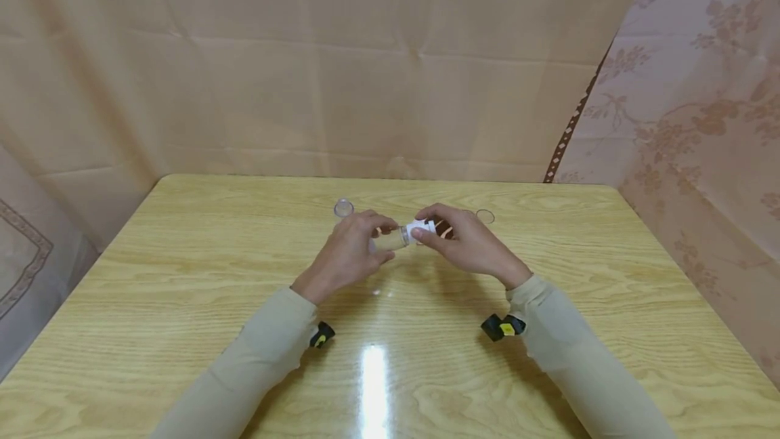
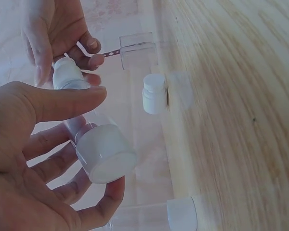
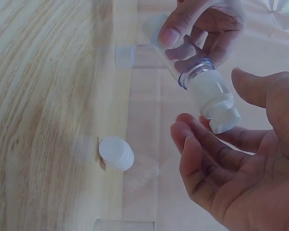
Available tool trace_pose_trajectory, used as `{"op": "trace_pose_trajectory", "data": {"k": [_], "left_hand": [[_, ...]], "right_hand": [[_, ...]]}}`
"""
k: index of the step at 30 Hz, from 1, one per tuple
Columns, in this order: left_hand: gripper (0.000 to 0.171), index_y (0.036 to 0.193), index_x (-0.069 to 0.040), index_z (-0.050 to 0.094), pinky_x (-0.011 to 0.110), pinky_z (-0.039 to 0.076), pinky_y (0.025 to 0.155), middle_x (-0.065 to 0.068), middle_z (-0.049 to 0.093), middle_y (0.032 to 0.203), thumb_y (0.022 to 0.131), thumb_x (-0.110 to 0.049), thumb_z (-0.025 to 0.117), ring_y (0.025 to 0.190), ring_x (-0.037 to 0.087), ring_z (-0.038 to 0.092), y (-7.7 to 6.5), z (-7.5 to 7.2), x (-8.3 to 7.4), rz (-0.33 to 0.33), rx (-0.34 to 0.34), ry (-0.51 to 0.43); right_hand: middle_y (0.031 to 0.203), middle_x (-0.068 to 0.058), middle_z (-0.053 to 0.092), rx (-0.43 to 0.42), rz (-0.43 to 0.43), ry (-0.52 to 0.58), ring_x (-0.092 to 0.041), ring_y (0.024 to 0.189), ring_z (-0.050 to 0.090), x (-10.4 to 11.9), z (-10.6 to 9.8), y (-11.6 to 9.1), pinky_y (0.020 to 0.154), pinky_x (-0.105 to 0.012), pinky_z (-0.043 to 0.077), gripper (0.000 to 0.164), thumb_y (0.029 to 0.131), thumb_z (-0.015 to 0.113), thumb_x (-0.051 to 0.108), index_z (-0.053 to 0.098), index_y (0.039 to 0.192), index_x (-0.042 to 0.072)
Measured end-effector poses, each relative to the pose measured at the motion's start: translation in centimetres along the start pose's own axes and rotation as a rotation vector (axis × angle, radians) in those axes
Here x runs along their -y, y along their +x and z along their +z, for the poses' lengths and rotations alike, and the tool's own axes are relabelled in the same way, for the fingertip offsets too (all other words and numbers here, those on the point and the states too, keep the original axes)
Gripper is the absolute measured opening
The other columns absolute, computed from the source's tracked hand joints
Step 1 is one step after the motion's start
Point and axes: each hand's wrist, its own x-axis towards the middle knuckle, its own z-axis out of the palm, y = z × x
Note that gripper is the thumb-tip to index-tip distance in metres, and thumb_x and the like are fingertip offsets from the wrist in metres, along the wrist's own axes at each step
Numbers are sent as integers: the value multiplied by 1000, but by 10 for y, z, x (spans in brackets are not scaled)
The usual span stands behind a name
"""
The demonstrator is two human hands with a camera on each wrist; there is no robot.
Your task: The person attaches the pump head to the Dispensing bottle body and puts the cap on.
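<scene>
My left hand (image 1: 347,249) grips a clear bottle (image 1: 392,240) by its body, thumb on one side and curled fingers on the other. The bottle has a white base (image 2: 107,154) and is held tilted. A white pump top (image 3: 214,96) sits on its neck, pointing toward my right hand (image 1: 475,242). In the right wrist view, my right thumb and fingers are spread around the pump top, with a gap between thumb and top. The left wrist view shows the right fingers (image 2: 89,60) loosely bent beside the white top.
A small white lidded bottle (image 2: 155,95) stands on the wooden table (image 1: 244,358) beyond my hands. A clear container with a white base (image 3: 124,57) stands to the left, and a clear cylinder (image 2: 138,50) to the right. Behind the table hangs a beige curtain (image 1: 365,87).
</scene>
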Motion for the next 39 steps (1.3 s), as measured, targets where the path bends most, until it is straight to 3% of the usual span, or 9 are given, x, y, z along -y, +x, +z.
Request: {"op": "trace_pose_trajectory", "data": {"k": [6, 14, 24, 33, 39], "left_hand": [[39, 118, -1, 72, 40, 55, 82, 14, 70, 108, 82, -6, 85, 96, 31, 66, 0, -1, 1, -15, 16, -51], [39, 118, 0, 71, 39, 56, 83, 12, 70, 108, 82, -7, 84, 97, 32, 67, 0, -1, 2, -22, 40, -79], [39, 118, -2, 72, 40, 54, 82, 11, 70, 107, 82, -7, 85, 95, 29, 65, 0, -2, 0, 14, 14, -21], [38, 117, -5, 73, 41, 53, 82, 7, 70, 107, 81, -7, 85, 94, 25, 63, -2, -2, -2, 39, -10, 32], [39, 118, -3, 72, 39, 54, 84, 10, 70, 108, 81, -6, 85, 95, 28, 65, -1, -2, 0, 27, 10, -11]], "right_hand": [[104, -5, 66, 16, -35, 50, -21, 91, 64, 1, -1, -2, 79, -40, 56, 33, 96, 73, 17, 64, 126, 9], [109, -6, 68, 6, -52, 48, -21, 94, 64, 2, -1, -1, 83, -40, 57, 30, 95, 72, 7, 65, 124, 6], [97, -5, 67, 17, -44, 37, -19, 84, 63, 1, -1, -1, 75, -37, 55, 24, 99, 68, 13, 67, 121, 6], [89, -6, 67, 33, 8, 20, -23, 79, 60, -1, 0, 1, 66, -35, 50, 24, 103, 62, 28, 72, 109, 7], [99, -5, 68, 22, 39, -1, -21, 85, 64, -1, 0, 1, 70, -35, 54, 35, 104, 60, 34, 68, 124, 6]]}}
